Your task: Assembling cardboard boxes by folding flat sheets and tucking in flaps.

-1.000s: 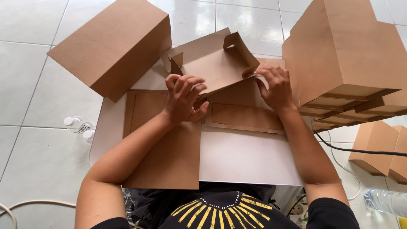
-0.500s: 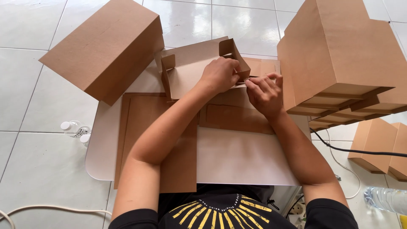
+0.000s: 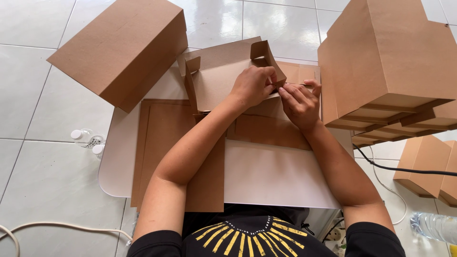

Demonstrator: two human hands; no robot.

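Brown corrugated cardboard fills the view, and both hands meet at 1 corner of a half-folded brown cardboard box [image 3: 223, 78] lying at 12 o'clock on the surface. The left hand [image 3: 252, 86] has its fingers curled shut over the box's right end wall, pressing on it. The right hand [image 3: 300, 102] touches it from 3 o'clock, its fingers [image 3: 293, 95] pinched together on the thin edge of a flap beside that wall.

By my judgement the box is about halfway formed: its back wall and both end tabs stand upright, the base is flat, while the right-hand flap is only now being tucked and the front and lid remain unfolded.

Under the forearms, a stack of flat brown cardboard blanks [image 3: 166, 147] lies from 9 o'clock toward 6 o'clock, not yet folded. They rest on a low white rounded-corner surface [image 3: 276, 178].

Outward, a finished closed brown cardboard box [image 3: 124, 47] sits tilted at 10 o'clock, and a tall pile of finished brown boxes [image 3: 390, 62] stands at 2 o'clock, with 2 smaller brown boxes [image 3: 426, 164] at 4 o'clock. The floor is glossy white tile [image 3: 43, 157], with a black cable [image 3: 404, 169], a white cord [image 3: 57, 227] and a clear plastic bottle [image 3: 431, 226] lying on it.
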